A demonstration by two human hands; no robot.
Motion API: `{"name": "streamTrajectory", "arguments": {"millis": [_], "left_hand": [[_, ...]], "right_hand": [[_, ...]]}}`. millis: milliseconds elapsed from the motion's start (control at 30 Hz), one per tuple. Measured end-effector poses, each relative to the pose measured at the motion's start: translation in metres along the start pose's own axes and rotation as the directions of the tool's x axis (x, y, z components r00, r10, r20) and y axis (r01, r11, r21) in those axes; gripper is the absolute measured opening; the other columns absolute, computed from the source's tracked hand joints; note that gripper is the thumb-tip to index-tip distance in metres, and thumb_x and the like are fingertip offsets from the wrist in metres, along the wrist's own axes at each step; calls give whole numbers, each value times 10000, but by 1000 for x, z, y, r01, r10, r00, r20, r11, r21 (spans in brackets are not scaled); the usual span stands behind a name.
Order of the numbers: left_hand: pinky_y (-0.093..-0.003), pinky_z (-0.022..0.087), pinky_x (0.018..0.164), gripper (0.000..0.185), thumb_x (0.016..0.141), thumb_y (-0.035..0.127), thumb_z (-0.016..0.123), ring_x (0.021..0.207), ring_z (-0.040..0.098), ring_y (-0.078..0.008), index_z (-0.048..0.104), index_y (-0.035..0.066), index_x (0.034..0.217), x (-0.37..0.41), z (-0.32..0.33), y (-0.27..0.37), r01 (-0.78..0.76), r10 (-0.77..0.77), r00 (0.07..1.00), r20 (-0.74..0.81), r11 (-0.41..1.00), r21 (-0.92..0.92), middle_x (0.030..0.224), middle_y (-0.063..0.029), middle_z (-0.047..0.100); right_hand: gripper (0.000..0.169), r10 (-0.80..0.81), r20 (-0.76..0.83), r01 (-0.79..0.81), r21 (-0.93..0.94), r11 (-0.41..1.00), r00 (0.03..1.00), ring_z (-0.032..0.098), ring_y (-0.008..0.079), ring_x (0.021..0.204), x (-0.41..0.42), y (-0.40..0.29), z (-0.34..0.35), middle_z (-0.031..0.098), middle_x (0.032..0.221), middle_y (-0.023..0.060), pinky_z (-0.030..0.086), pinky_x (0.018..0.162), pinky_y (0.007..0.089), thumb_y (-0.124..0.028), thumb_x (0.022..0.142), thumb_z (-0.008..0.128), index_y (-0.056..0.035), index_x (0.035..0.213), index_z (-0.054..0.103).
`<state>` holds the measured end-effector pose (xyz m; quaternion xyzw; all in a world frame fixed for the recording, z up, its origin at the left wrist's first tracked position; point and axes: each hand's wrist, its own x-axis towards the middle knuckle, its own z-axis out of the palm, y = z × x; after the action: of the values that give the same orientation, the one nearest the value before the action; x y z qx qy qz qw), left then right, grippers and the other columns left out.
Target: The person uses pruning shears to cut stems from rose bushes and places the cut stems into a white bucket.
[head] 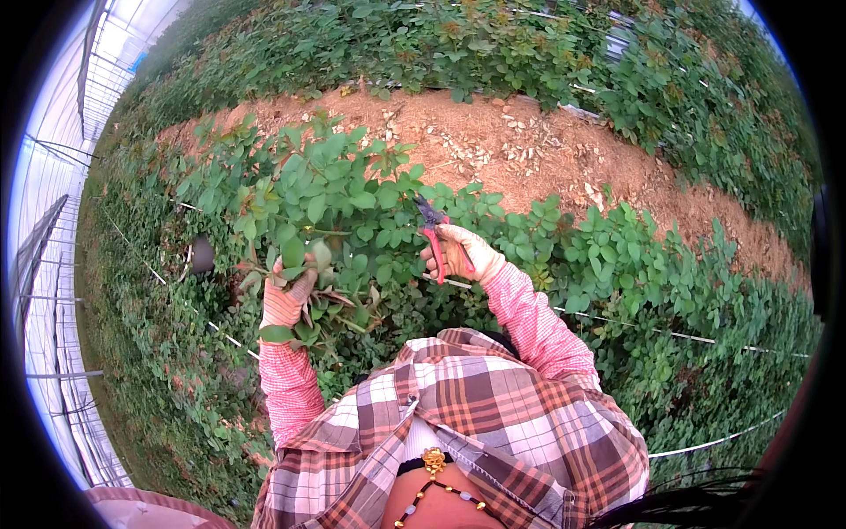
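Note:
My gloved right hand (456, 254) holds red-handled pruning shears (435, 238) whose dark blades point up and away from me. The handles are spread apart. On the other side, my gloved left hand (289, 294) grips a bunch of cut leafy stems (337, 311), and leaves partly cover its fingers. Both hands are above a row of leafy bushes that look like roses (344, 178). Leaves fill the space between the hands and beyond the shear blades.
A straw-coloured path (456, 142) with dry leaves runs behind the bushes. Past it stands another row of bushes (423, 49). A white support line (634, 324) crosses the near foliage. A dark round object (201, 254) sits at left, before the greenhouse wall (49, 264).

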<state>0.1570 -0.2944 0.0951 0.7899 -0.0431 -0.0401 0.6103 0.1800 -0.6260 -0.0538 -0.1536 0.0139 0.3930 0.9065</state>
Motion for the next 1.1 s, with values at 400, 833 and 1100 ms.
{"name": "streamTrajectory", "arguments": {"millis": [400,833,1100], "left_hand": [[-277,400,911,653,737,75,640,1019,517,-136,334,73,1315,154,62,-126,27,-141,953,267,920,390,1179,-47,534],[-515,279,992,583,774,276,631,1185,410,-242,397,171,1298,23,48,21,-377,25,892,450,589,715,1272,-67,470],[-314,425,860,675,775,205,601,1039,522,-251,294,144,1372,47,11,51,115,-203,978,-40,370,922,1217,-106,500]], "right_hand": [[396,325,-117,-338,-120,933,938,631,293,766,89,-50,-30,621,898,170,535,665,448,-378,858,507,-48,1075,487],[378,95,-126,-120,-210,970,987,576,157,504,4,-4,30,614,705,76,454,414,245,-361,875,512,-89,1137,511],[353,250,-42,-251,-292,923,967,642,244,697,41,42,37,622,857,167,544,601,336,-324,896,490,-20,1074,509]]}}
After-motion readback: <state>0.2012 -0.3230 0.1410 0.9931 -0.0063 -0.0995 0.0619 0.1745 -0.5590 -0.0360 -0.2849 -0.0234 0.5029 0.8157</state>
